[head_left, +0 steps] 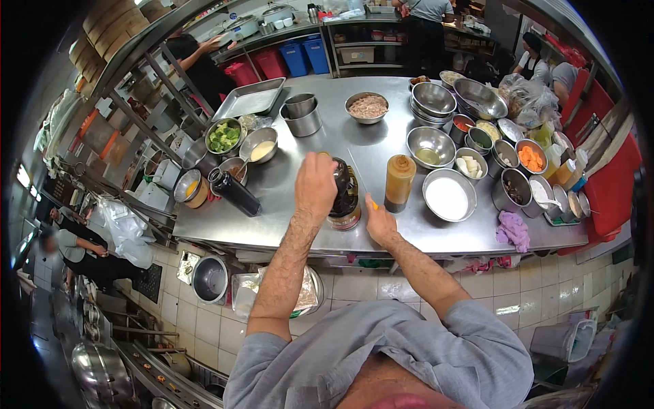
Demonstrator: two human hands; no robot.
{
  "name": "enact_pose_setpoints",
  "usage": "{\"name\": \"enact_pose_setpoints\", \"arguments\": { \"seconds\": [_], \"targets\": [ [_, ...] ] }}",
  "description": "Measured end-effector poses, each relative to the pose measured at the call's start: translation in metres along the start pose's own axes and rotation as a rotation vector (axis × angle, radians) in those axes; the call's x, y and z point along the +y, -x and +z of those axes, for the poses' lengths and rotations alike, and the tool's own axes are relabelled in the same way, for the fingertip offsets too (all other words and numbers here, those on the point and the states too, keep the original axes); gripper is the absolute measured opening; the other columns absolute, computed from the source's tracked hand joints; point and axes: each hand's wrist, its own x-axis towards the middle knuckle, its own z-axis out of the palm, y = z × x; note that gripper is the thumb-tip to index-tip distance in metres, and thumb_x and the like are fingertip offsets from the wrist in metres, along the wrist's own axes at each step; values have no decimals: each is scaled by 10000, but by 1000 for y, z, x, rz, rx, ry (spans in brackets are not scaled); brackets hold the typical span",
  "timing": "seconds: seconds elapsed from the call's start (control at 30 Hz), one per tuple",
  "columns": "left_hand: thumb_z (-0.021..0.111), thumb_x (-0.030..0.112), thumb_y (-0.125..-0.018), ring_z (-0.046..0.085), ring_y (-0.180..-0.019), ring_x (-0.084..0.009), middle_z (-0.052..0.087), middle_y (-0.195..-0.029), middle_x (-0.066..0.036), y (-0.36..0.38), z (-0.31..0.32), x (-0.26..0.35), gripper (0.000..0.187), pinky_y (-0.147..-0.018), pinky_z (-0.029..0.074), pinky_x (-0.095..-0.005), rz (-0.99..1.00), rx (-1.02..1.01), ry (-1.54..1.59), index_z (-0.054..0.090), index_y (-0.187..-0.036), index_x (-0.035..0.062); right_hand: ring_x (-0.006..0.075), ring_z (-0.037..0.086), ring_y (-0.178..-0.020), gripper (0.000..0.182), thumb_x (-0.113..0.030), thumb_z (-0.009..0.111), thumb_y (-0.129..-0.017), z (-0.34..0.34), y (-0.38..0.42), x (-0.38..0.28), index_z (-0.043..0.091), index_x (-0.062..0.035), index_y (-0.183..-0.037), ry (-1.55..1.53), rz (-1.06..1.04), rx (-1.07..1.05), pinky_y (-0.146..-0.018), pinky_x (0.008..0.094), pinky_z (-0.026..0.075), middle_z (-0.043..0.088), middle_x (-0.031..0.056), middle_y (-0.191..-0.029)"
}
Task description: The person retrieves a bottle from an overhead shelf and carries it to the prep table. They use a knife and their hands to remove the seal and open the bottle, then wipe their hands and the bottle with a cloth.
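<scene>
My left hand (316, 183) is closed at the upper left side of a dark jar (346, 204) that stands near the front edge of the steel table (306, 228); its fingertips and what they grip are partly hidden. In my right hand (381, 223) is a knife (358, 170) with a yellow handle, its thin blade pointing away from me beside the jar. Just right of the jar stands a squeeze bottle (399, 183) with brown sauce. A tall dark bottle (233, 192) stands tilted in view to the left.
Bowls of broccoli (223, 138) and yellow liquid (260, 145) are at the left. Minced meat (367, 107) sits farther back. A bowl of white powder or liquid (449, 195), carrots (531, 159) and a purple cloth (513, 232) are at the right. Other people stand beyond the table and far left.
</scene>
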Motion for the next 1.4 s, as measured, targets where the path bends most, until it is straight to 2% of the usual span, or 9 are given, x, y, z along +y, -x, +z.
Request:
{"name": "enact_pose_setpoints", "arguments": {
  "seconds": [0.27,0.33,0.43,0.5,0.57,0.77,0.83,1.2,1.4],
  "targets": [
    [677,170,-782,563,-859,-280,544,-946,-126,-5,-14,-14,360,-767,465,-355,120,133,41,514,-1061,12,407,587,-870,542,-93,443,-850,29,-26,14,292,-198,-1359,93,-114,89,-749,481,487,496,238,-1030],
    [702,199,-774,572,-965,-218,577,-1045,-115,1,-6,-29,492,-854,452,-317,-318,-284,621,482,-1173,13,405,585,-878,509,-103,467,-845,26,-28,12,344,-176,-1334,143,-140,120,-751,470,489,493,233,-1023],
    [691,191,-787,564,-1005,-194,584,-1075,-118,10,6,-41,453,-880,441,-315,-402,-275,770,501,-1158,15,372,611,-824,333,-115,518,-825,4,-28,-1,532,-72,-1154,37,-152,265,-707,431,500,568,209,-932],
    [691,192,-785,572,-980,-202,586,-1050,-116,13,15,-45,435,-862,447,-321,-413,-228,833,514,-1141,17,302,643,-772,183,-97,563,-751,-51,-27,-28,646,-30,-899,-468,-134,447,-695,384,510,647,176,-817],
    [684,188,-786,569,-944,-213,584,-988,-106,18,25,-42,390,-827,446,-329,-353,-69,711,534,-1102,17,224,641,-606,147,-104,548,-751,-108,-27,-57,639,10,-766,-726,-156,334,-615,334,509,654,122,-666],
    [678,140,-775,561,-956,-243,571,-1001,-118,18,26,-20,416,-828,442,-341,-319,99,492,516,-1137,16,116,540,-449,155,-126,557,-739,-194,-35,-119,603,22,-746,-838,-112,-212,-379,245,400,570,61,-580],
    [682,163,-752,543,-954,-278,568,-996,-123,18,30,-22,420,-825,432,-370,-309,123,501,520,-1115,26,87,488,-435,192,-107,548,-738,-200,-37,-131,547,11,-890,-661,-55,-360,-340,209,328,529,46,-617],
    [684,216,-732,523,-959,-308,566,-982,-122,20,35,-29,422,-832,391,-423,-236,181,462,516,-1074,33,97,467,-394,85,-84,530,-682,-197,-50,-161,539,-3,-657,-514,191,-387,-322,229,331,518,57,-550],
    [673,230,-755,525,-953,-303,568,-985,-108,20,31,-32,409,-827,405,-404,-204,184,427,526,-1084,36,84,468,-387,110,-96,556,-741,-199,-38,-163,537,0,-790,-433,125,-295,-316,213,347,514,48,-560]
  ]
}}
